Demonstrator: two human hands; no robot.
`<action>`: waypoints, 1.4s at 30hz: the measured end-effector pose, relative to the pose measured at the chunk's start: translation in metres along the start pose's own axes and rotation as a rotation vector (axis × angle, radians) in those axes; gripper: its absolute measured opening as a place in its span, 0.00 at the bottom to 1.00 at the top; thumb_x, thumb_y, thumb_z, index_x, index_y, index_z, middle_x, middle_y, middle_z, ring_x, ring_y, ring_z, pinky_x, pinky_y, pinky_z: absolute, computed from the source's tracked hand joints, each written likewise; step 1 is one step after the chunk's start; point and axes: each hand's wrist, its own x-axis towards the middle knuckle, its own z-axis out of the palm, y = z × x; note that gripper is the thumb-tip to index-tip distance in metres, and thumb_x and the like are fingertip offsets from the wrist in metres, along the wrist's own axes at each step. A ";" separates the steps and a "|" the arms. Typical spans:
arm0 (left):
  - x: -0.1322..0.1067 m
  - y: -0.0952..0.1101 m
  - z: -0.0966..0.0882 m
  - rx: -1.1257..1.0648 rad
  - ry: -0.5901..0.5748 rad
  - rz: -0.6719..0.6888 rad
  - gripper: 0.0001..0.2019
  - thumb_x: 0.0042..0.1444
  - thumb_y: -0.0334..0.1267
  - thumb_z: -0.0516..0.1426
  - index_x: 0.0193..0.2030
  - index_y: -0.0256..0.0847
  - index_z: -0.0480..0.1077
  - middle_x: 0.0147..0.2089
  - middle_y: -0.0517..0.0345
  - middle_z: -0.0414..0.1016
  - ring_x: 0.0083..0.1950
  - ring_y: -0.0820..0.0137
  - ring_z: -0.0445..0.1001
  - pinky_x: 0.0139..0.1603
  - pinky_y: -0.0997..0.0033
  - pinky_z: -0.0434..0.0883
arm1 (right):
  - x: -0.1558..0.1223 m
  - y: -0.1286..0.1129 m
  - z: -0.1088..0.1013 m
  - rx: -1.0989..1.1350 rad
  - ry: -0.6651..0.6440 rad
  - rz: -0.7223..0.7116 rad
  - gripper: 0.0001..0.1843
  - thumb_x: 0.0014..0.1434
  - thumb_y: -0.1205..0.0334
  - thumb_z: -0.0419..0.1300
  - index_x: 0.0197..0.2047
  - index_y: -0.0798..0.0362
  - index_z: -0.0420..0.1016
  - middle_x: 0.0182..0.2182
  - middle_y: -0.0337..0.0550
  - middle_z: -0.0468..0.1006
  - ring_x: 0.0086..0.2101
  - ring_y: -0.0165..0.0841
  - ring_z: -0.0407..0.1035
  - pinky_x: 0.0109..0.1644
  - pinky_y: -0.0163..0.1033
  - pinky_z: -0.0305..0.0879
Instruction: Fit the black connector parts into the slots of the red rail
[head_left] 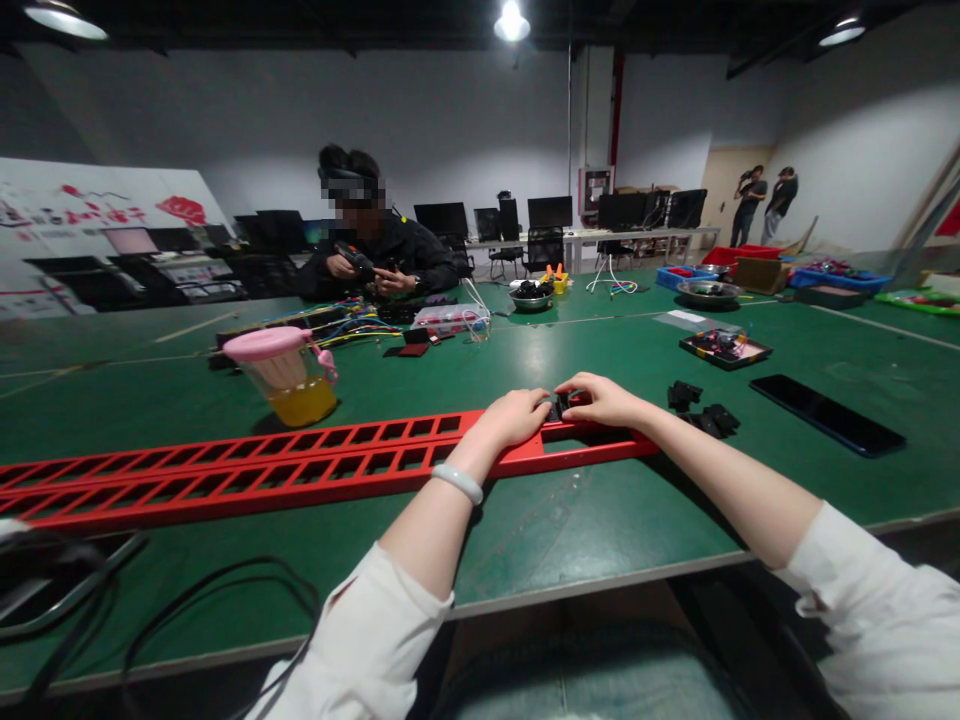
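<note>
A long red metal frame (420, 483) with rows of rectangular slots lies across the table before me. Near its right end, a small black part (556, 408) shows between my two hands. My left hand (516, 414) rests over the frame with bent fingers closed at the part's left side. From the right, my right hand (602, 402) curls its thumb and fingers round the part. My fingers hide most of its shape. Several loose black plastic pieces (709, 420) lie to the right of my right hand.
A pink-lidded cup (281, 375) with yellow liquid stands behind the frame. A phone (827, 413) and a small black tray (725, 348) are at the right. Black cables (225, 570) cross the near-left edge. Across the green table (600, 520), a person (375, 245) holds a tool.
</note>
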 end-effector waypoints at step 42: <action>0.001 -0.002 0.001 0.016 -0.015 0.040 0.20 0.58 0.46 0.41 0.48 0.43 0.67 0.48 0.55 0.71 0.47 0.67 0.69 0.48 0.72 0.62 | 0.001 0.003 0.001 -0.057 -0.093 -0.072 0.20 0.48 0.62 0.60 0.47 0.54 0.70 0.39 0.46 0.69 0.40 0.35 0.64 0.45 0.41 0.60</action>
